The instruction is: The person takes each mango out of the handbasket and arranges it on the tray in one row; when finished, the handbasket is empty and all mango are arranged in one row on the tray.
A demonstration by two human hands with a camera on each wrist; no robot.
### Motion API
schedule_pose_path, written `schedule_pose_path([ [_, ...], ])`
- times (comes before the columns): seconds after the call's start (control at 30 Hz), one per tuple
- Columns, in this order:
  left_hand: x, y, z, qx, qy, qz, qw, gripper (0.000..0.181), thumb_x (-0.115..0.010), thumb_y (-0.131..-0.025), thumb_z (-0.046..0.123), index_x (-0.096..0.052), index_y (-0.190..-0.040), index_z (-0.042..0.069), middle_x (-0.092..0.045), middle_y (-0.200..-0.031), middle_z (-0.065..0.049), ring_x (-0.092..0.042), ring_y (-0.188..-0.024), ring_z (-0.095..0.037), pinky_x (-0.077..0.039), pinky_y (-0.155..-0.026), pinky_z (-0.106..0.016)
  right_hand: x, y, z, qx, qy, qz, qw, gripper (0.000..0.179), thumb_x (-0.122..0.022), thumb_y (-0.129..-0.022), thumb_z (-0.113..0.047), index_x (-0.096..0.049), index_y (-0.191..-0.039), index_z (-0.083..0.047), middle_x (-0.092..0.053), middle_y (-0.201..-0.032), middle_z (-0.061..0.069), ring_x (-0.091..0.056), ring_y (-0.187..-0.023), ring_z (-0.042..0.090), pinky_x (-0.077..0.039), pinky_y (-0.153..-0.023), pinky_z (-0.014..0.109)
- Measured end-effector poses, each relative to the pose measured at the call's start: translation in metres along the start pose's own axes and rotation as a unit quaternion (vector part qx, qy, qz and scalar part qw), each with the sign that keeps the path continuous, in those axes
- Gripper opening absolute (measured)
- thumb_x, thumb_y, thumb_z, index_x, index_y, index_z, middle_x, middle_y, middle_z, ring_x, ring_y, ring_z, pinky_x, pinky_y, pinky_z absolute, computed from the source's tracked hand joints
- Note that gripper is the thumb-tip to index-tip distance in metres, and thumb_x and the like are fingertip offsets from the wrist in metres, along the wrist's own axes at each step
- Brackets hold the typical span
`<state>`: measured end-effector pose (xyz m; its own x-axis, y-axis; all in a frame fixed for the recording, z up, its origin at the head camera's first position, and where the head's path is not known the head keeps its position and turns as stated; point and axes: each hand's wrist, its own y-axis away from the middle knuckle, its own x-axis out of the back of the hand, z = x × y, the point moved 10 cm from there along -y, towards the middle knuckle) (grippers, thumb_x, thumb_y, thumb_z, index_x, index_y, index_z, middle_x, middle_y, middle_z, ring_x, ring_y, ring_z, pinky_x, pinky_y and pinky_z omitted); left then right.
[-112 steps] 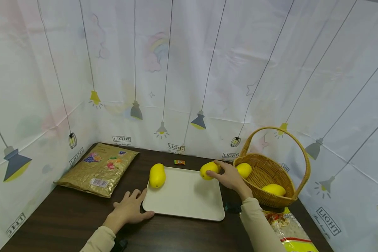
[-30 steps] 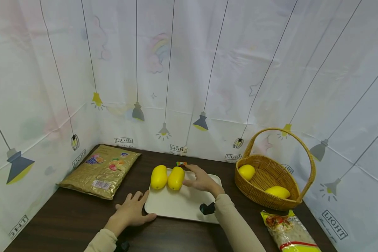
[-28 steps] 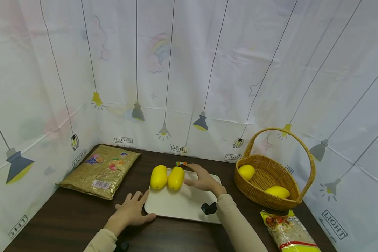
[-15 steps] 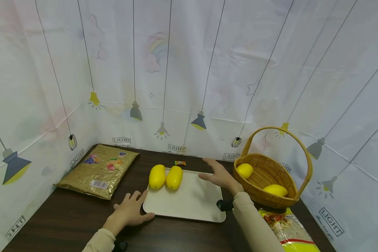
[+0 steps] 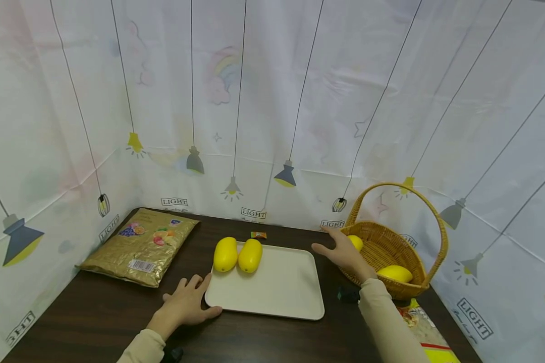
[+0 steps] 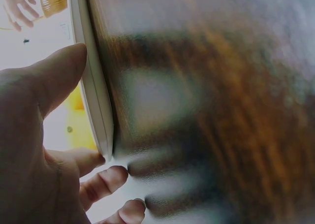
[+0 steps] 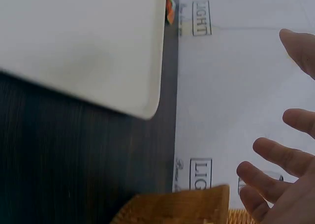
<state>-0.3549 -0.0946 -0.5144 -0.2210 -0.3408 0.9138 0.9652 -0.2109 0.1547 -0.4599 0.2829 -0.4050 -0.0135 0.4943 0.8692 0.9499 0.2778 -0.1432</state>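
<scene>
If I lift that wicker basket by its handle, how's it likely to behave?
The wicker basket is probably fairly light and slightly springy, given its woven sides. Its tall arched handle looks fairly stiff, since it stands up unsupported. The two yellow fruits inside lie apart, so they may roll if it tilts.

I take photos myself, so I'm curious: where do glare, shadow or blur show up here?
Left wrist view: past the dim left hand, the background washes out nearly white, while the tabletop looks blurry, with pale glare; right wrist view: a soft grey shadow lies on the pale tray; head view: light looks fairly even.
</scene>
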Motion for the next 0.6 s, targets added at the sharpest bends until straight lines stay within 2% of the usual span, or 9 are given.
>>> schedule_pose_path([
  [0.1,0.001,0.001,0.001,0.000,0.000,0.000,1.0000,0.100,-0.064,-0.081,0.076,-0.035,-0.158,0.019,-0.043,-0.151,-0.011,-0.044,-0.129,-0.040,-0.037,-0.083,-0.084,0.012,0.009,0.011,-0.006,0.012,0.011,0.9999,0.078,-0.061,-0.096,-0.052,-0.038,-0.154,-0.005,-0.038,-0.157,0.026,-0.038,-0.143,0.049,-0.033,-0.114,0.067],
  [0.3,0.002,0.001,0.000,0.002,-0.005,0.006,1.0000,0.101,-0.064,-0.080,0.076,-0.035,-0.158,0.019,-0.043,-0.151,-0.010,-0.044,-0.130,-0.040,-0.037,-0.083,-0.084,0.039,0.030,0.037,-0.044,0.032,0.030,0.9981,0.079,-0.060,-0.095,-0.056,-0.042,-0.151,-0.004,-0.047,-0.150,0.025,-0.047,-0.134,0.047,-0.042,-0.106,0.063],
  [0.6,-0.001,0.000,0.001,0.000,-0.004,0.002,1.0000,0.100,-0.063,-0.081,0.076,-0.035,-0.158,0.019,-0.043,-0.151,-0.011,-0.044,-0.130,-0.040,-0.036,-0.083,-0.084,0.070,0.062,0.077,-0.089,0.070,0.022,0.9933,0.087,-0.057,-0.095,-0.060,-0.036,-0.153,0.001,-0.036,-0.154,0.034,-0.034,-0.140,0.055,-0.033,-0.110,0.071],
])
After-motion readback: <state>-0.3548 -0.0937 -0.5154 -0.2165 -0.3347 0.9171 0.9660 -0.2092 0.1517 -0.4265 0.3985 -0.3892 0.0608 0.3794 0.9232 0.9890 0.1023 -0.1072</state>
